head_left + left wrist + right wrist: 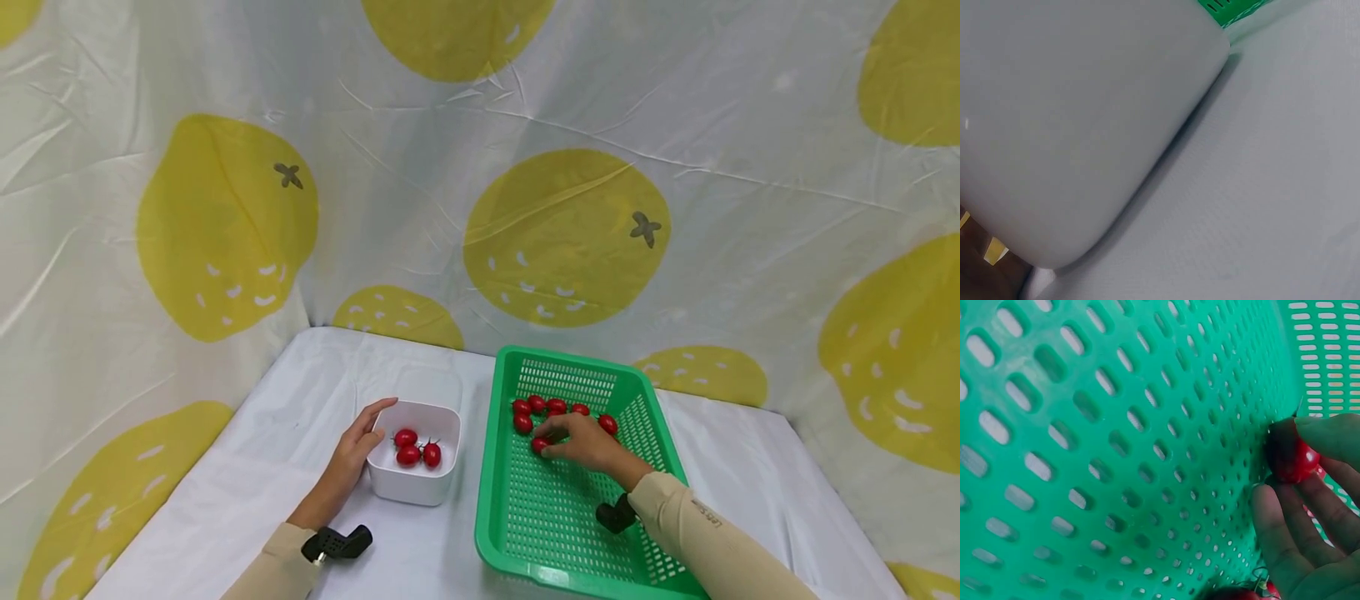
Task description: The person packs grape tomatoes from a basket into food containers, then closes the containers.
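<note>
A single red tomato [1294, 456] is located within the green basket [555, 517], toward the left part of its floor. It is held by the right hand [585, 442]: the gap between thumb and fingers is narrowed to the fruit's width, with the thumb laid on one side and fingertips set against the other. At least one finger is spread apart from the fruit. A light pinch of this kind is probably chosen because the skin is smooth and easily bruised.

The other tomatoes [522, 423] are grouped nearby, mostly toward the far end of the basket; some are partly hidden by the hand. By its raised, slotted walls, rolling is presumably contained.

To the left of the basket, and apart from it, the white container [408, 485] is placed upright. Three tomatoes [408, 456] are held in it, gathered close together on its floor. Its left rim is gripped by the left hand [352, 450], with the thumb over the edge and the fingers extended along the outside toward the far corner; the container is likely steadied by this hold.

Both vessels are supported on a white cloth [405, 546], behind which a lemon-printed backdrop [566, 237] is hung.
</note>
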The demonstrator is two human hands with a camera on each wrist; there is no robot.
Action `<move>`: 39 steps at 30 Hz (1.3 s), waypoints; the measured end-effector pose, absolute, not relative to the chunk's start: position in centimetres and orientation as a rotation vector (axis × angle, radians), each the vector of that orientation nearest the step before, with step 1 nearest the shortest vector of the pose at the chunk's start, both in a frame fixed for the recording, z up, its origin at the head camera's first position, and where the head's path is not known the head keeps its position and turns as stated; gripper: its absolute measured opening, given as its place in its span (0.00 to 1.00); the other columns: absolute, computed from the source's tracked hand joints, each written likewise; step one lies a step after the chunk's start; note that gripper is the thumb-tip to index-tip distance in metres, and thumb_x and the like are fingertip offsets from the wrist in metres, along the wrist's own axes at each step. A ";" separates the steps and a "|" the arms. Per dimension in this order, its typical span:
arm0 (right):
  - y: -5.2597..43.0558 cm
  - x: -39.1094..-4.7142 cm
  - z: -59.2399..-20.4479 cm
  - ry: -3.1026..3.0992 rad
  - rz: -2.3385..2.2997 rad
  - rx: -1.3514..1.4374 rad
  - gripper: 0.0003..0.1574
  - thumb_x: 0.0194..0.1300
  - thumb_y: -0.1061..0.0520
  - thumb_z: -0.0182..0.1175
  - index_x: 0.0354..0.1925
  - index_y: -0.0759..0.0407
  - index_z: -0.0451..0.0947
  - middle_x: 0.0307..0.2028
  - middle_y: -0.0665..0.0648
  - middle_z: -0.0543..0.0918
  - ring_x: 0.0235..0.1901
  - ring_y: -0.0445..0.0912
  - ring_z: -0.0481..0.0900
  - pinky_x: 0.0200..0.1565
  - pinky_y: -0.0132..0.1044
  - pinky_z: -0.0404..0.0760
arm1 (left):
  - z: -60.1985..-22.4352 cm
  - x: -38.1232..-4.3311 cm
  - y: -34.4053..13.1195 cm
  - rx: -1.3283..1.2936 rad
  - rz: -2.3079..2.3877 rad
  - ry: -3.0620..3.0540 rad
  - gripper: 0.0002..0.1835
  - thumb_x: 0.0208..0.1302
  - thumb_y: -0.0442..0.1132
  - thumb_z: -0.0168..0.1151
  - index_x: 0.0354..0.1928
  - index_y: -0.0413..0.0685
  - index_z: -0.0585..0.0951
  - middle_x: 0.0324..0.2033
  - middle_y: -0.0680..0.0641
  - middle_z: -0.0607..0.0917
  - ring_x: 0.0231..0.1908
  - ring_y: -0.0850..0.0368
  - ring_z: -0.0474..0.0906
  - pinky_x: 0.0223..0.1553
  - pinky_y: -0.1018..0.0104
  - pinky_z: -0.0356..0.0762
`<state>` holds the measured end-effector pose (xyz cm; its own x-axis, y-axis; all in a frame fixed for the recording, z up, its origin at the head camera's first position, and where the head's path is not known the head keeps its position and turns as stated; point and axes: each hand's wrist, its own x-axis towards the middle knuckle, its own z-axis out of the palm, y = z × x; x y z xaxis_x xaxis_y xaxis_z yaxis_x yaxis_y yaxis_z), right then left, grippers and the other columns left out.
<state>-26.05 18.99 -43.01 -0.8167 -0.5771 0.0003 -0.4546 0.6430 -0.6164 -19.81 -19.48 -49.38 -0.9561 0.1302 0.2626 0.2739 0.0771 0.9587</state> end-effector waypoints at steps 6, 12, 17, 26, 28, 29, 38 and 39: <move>18.8 -25.7 -42.9 2.678 -0.915 -0.831 0.16 0.59 0.61 0.67 0.47 0.61 0.82 0.43 0.57 0.84 0.45 0.56 0.82 0.43 0.45 0.82 | -49.5 -19.8 -19.5 -0.432 -2.030 -2.209 0.23 0.74 0.37 0.39 0.69 0.55 0.65 0.71 0.47 0.60 0.74 0.43 0.40 0.66 0.31 0.32; 18.7 -25.6 -43.2 2.701 -0.907 -0.830 0.16 0.58 0.61 0.68 0.47 0.61 0.82 0.42 0.55 0.84 0.43 0.54 0.82 0.41 0.42 0.82 | -49.5 -19.7 -19.5 -0.420 -2.030 -2.220 0.23 0.74 0.38 0.40 0.69 0.57 0.65 0.71 0.48 0.60 0.74 0.43 0.40 0.66 0.31 0.32; 18.6 -25.4 -43.5 2.733 -0.884 -0.839 0.17 0.58 0.60 0.68 0.47 0.60 0.82 0.42 0.54 0.85 0.42 0.52 0.82 0.43 0.43 0.82 | -49.4 -19.6 -19.5 -0.405 -2.039 -2.227 0.23 0.74 0.38 0.39 0.69 0.58 0.65 0.72 0.48 0.59 0.74 0.43 0.39 0.66 0.30 0.32; 18.3 -25.1 -43.1 2.711 -0.910 -0.857 0.15 0.60 0.59 0.67 0.47 0.59 0.82 0.43 0.55 0.84 0.40 0.51 0.83 0.41 0.41 0.82 | -49.4 -19.5 -19.4 -0.407 -2.041 -2.222 0.23 0.74 0.38 0.40 0.69 0.58 0.65 0.72 0.48 0.59 0.74 0.43 0.40 0.66 0.31 0.33; 18.2 -25.1 -43.0 2.711 -0.918 -0.848 0.15 0.60 0.59 0.67 0.47 0.58 0.82 0.43 0.55 0.84 0.39 0.50 0.83 0.40 0.40 0.82 | -49.4 -19.5 -19.4 -0.419 -2.036 -2.223 0.23 0.74 0.38 0.39 0.69 0.58 0.64 0.72 0.48 0.59 0.74 0.43 0.39 0.66 0.31 0.33; 18.2 -25.1 -43.0 2.711 -0.919 -0.845 0.15 0.60 0.58 0.67 0.47 0.58 0.82 0.43 0.55 0.84 0.39 0.49 0.83 0.40 0.40 0.82 | -49.4 -19.5 -19.4 -0.422 -2.035 -2.224 0.23 0.74 0.38 0.39 0.69 0.58 0.64 0.72 0.48 0.59 0.74 0.43 0.39 0.66 0.31 0.32; 18.1 -24.9 -42.6 2.676 -0.994 -0.829 0.16 0.61 0.56 0.66 0.49 0.57 0.82 0.46 0.56 0.84 0.38 0.49 0.84 0.38 0.35 0.82 | -49.3 -19.7 -19.3 -0.442 -2.034 -2.192 0.23 0.74 0.35 0.39 0.69 0.53 0.65 0.71 0.46 0.61 0.74 0.43 0.40 0.67 0.33 0.33; 18.1 -24.8 -42.5 2.674 -1.000 -0.834 0.16 0.62 0.56 0.66 0.49 0.57 0.81 0.46 0.56 0.84 0.38 0.49 0.84 0.38 0.35 0.82 | -49.3 -19.7 -19.3 -0.446 -2.036 -2.189 0.23 0.74 0.35 0.39 0.69 0.53 0.65 0.71 0.46 0.61 0.74 0.43 0.40 0.67 0.34 0.33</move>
<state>-24.85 18.11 -42.51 -0.8298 -0.5568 0.0372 -0.4445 0.6192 -0.6473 -19.66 -19.30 -49.33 -0.9495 0.1328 0.2842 0.2931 0.0521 0.9547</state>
